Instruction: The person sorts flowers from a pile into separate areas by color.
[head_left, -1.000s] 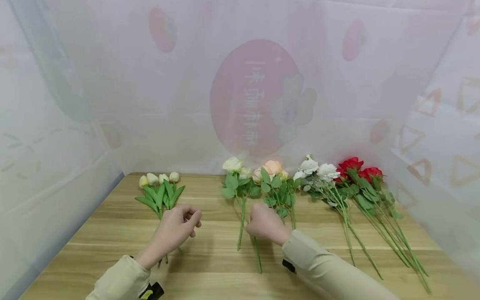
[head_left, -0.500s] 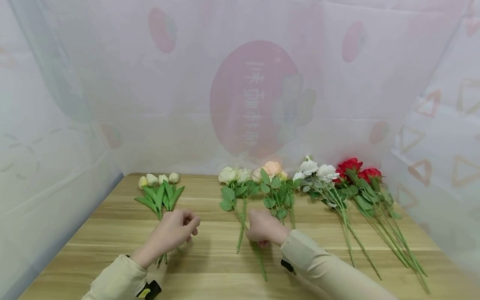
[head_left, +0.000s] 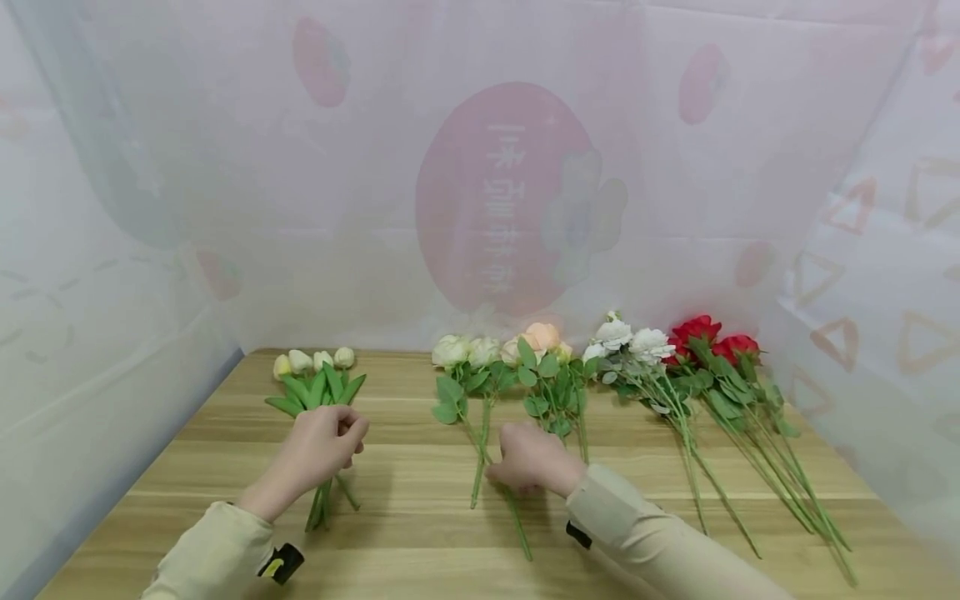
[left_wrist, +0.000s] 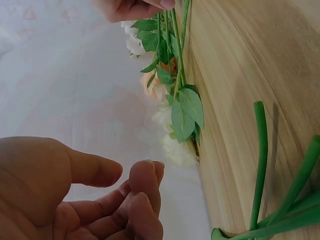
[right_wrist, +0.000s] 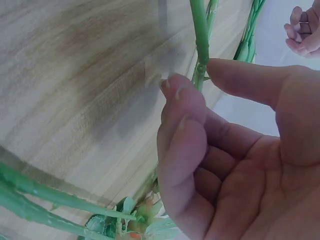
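Observation:
My right hand [head_left: 536,457] is low over the table's middle, its thumb and curled fingers around the green stem [right_wrist: 199,30] of a cream-white rose [head_left: 450,351]. That rose lies beside a second cream-white rose [head_left: 483,352], their stems crossing. Above the stems of the pale yellow and white tulips [head_left: 300,361] hovers my left hand [head_left: 321,443]. In the left wrist view its fingers [left_wrist: 142,200] bend loosely toward the thumb, with nothing between them. The tulip stems [left_wrist: 261,160] lie apart from that hand.
Peach roses [head_left: 543,337] lie just right of the cream ones. Farther right are white flowers [head_left: 651,346] and red roses [head_left: 697,329], their long stems pointing toward the front right. A printed cloth [head_left: 360,208] walls in the wooden table [head_left: 420,542] at the back and sides.
The cream-white rose's head has come down and left beside the other, and its stem end has shifted slightly right. My left hand has drifted left over the tulip stems.

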